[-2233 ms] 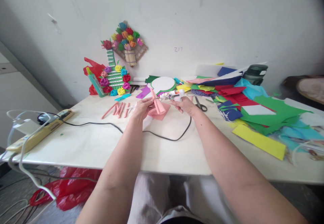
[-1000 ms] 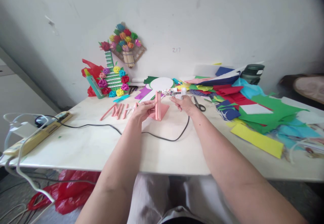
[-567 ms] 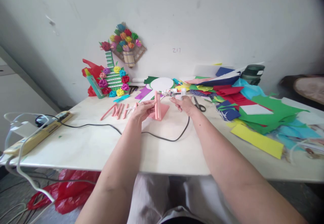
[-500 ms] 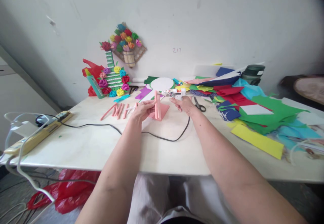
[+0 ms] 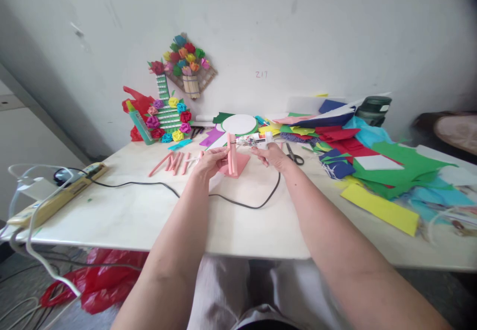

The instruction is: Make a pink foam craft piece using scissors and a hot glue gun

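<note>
My left hand (image 5: 211,163) is closed around a partly rolled strip of pink paper (image 5: 232,157), held upright above the table. In my right hand (image 5: 275,156) is a white glue gun (image 5: 268,138), its nozzle pointing left at the upper part of the pink paper. Below the two hands a flat pink sheet (image 5: 242,164) lies on the table. Several rolled pink paper tubes (image 5: 176,164) lie to the left of my left hand. The glue gun's black cord (image 5: 238,204) curves across the tabletop to the left.
A yellowish power strip (image 5: 63,193) with cables lies at the left edge. Black-handled scissors (image 5: 294,156) rest right of my right hand. Coloured sheets (image 5: 395,166) pile up on the right. A glue bottle (image 5: 138,123) and paper flowers (image 5: 185,116) stand at the back left.
The glue gun's nozzle has shifted slightly downward along the pink paper. The left hand stays almost still.
</note>
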Motion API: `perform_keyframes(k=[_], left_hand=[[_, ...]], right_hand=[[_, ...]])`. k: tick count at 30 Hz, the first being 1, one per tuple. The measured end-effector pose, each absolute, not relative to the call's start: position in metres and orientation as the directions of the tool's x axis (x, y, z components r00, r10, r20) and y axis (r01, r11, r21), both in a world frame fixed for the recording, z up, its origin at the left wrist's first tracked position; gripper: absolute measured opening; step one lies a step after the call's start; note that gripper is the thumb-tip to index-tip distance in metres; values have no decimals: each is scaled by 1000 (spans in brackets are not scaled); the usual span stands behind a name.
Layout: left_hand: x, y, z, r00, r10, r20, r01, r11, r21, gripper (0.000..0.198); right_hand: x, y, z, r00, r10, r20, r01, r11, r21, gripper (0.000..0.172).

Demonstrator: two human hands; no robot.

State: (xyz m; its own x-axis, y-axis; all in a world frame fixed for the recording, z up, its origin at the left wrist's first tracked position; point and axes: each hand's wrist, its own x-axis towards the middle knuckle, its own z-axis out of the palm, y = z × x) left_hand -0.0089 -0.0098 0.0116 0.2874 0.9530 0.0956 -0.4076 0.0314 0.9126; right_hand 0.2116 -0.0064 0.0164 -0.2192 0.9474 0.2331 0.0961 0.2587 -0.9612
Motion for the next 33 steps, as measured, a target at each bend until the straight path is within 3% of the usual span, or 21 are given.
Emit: perform_keyframes(k=[15, 33], left_hand=[[-9, -11, 13, 403, 910, 92, -354, 62, 933, 18], [-9, -10, 13, 301, 949, 89, -399, 40, 916, 22]], right_hand=[[210, -9, 21, -84, 964, 252, 62, 258, -964, 35], [210, -9, 19, -197, 955, 221, 90, 242, -966, 35]])
